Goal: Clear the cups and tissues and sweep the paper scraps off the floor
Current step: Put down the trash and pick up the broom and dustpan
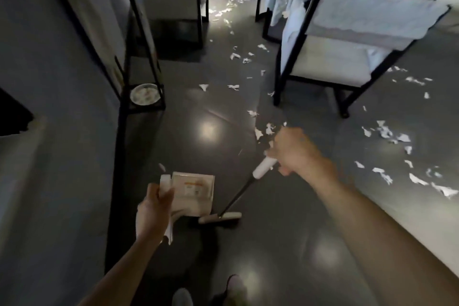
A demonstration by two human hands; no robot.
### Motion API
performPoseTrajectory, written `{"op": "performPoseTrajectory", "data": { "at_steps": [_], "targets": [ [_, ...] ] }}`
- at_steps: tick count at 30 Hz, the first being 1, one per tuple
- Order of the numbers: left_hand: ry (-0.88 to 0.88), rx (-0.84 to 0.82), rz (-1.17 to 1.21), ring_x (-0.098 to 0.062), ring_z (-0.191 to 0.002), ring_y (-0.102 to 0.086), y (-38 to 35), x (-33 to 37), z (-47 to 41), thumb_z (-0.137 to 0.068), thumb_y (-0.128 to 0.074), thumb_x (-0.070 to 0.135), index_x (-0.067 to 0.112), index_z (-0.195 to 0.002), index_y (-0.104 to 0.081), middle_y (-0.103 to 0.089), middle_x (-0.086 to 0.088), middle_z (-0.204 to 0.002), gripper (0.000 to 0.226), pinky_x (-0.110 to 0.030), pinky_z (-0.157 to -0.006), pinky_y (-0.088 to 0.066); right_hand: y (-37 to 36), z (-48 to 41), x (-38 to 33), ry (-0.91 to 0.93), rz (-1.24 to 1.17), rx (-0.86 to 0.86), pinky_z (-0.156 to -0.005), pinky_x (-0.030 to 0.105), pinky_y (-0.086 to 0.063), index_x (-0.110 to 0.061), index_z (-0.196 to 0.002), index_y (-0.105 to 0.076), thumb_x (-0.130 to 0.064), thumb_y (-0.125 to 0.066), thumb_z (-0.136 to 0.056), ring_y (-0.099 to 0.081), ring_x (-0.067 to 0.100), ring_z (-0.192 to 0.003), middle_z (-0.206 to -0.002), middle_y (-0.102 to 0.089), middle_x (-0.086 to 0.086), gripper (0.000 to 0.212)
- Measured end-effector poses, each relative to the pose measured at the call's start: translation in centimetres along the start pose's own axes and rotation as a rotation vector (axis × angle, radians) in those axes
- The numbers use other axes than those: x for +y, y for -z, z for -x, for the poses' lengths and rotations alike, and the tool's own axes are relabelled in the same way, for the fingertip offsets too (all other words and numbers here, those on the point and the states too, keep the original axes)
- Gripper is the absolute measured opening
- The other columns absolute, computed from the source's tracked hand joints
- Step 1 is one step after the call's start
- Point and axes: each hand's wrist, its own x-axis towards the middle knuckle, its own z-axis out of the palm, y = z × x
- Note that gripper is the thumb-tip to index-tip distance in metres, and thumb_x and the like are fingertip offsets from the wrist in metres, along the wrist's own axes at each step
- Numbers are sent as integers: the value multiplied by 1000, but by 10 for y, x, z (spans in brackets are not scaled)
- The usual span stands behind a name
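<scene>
No words or numbers can be read here. The dustpan (188,202) has a small label (195,185) on its pale face. The label shows a short orange line with some tiny dark marks under it. All of this is too blurry to read. The plate (145,94) on the low black shelf (146,108) has faint marks on it. It cannot be told if they are a picture or writing.
</scene>
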Motion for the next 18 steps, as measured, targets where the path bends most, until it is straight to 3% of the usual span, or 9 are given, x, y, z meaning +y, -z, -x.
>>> {"op": "performPoseTrajectory", "data": {
  "at_steps": [2, 6, 10, 12, 14, 16, 18],
  "targets": [
    [0, 1, -6, -19, -62, -59, -1, 3, -3, -93, -53, 38, 22, -87, -46, -58, -1, -70, 19, -38, -56, -53, 23, -4, 4, -28, -154, 158, -54, 36, -59, 3, -82, -63, -11, -64, -86, -67, 27, -50, -60, -66, 18, 15],
    [33, -46, 16, -17, -63, -60, -3, 7, -3, -91, -56, 38, 24, -84, -46, -59, -2, -74, 18, -29, -51, -47, 59, 2, 6, 17, -391, 312, -51, 44, -59, -2, -78, -61, -10, -62, -88, -67, 29, -46, -57, -65, 19, 12],
    [18, -75, 41, -16, -64, -60, -8, 13, 6, -90, -57, 35, 27, -82, -44, -59, -2, -75, 18, -26, -49, -44, 39, 20, 4, 165, -130, 354, -60, 39, -58, -6, -77, -70, -12, -57, -84, -67, 32, -63, -70, -66, 18, 16],
    [3, -105, 58, -14, -67, -61, -10, 14, 10, -91, -57, 33, 26, -85, -44, -59, 0, -79, 16, -24, -51, -44, 20, 25, 8, 149, 108, 145, -52, 29, -49, -8, -80, -70, -9, -54, -80, -61, 30, -71, -70, -59, 12, 16],
    [3, -136, 93, -12, -72, -61, -10, 14, 13, -91, -58, 31, 22, -95, -45, -58, 2, -83, 15, -23, -52, -46, -3, 25, 18, 62, 236, -238, -43, 22, -40, -4, -93, -65, -6, -55, -82, -57, 23, -58, -63, -50, 9, 16],
    [9, -149, 128, -12, -73, -62, -9, 12, 15, -92, -57, 29, 21, -100, -42, -57, 3, -85, 18, -21, -51, -46, -26, 26, 33, -185, -53, -524, -37, 17, -41, 3, -86, -56, 3, -51, -82, -54, 15, -38, -59, -54, 12, 6],
    [23, -139, 164, -13, -73, -62, -9, 9, 18, -93, -55, 28, 20, -100, -41, -58, 0, -85, 18, -20, -49, -45, -52, 23, 51, -396, -381, -682, -34, 14, -39, 0, -81, -49, 5, -49, -84, -52, 11, -33, -63, -56, 13, 6]
  ]
}}
